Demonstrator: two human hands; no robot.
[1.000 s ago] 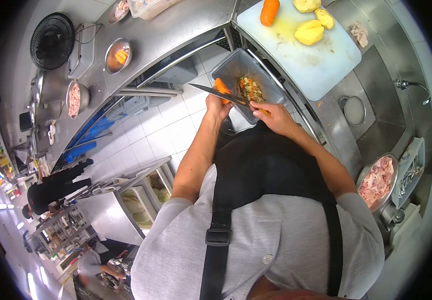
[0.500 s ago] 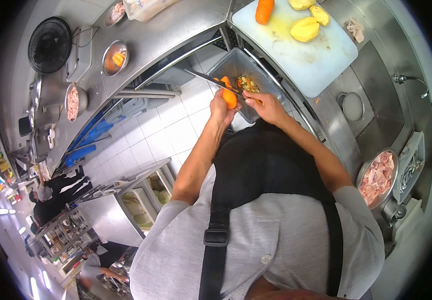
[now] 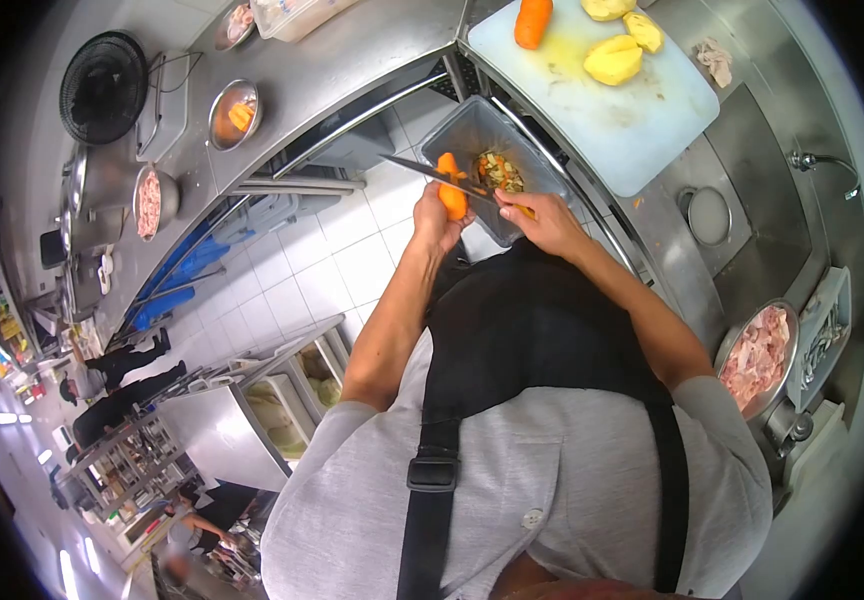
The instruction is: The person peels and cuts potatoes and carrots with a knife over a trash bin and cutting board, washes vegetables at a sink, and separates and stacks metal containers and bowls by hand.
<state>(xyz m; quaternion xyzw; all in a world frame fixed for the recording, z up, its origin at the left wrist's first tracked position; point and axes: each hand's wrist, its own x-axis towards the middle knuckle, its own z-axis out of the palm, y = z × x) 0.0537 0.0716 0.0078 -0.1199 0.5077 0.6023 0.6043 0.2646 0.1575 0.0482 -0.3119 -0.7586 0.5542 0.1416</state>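
My left hand (image 3: 437,222) is closed around an orange carrot (image 3: 452,202), held upright above a grey bin (image 3: 439,130). In my right hand (image 3: 542,222) is a knife (image 3: 422,168) with a dark blade and an orange-yellow handle. The blade lies across the carrot and points to the upper left, hiding part of it. Vegetable scraps (image 3: 499,170) in orange, white and green lie in the bin. A white cutting board (image 3: 642,140) on the counter holds another carrot (image 3: 532,22) and several peeled yellow pieces (image 3: 613,60) that look like potatoes.
A steel bowl (image 3: 214,120) with orange pieces stands on the left counter, near a bowl of raw meat (image 3: 149,203). At right are a sink (image 3: 767,240) and a large bowl of raw meat (image 3: 758,355). Co-workers (image 3: 117,365) are far off at lower left.
The knife blade has shifted slightly right and down along the carrot, and my right hand has moved a little with it. My left hand keeps its hold, drawn slightly left.
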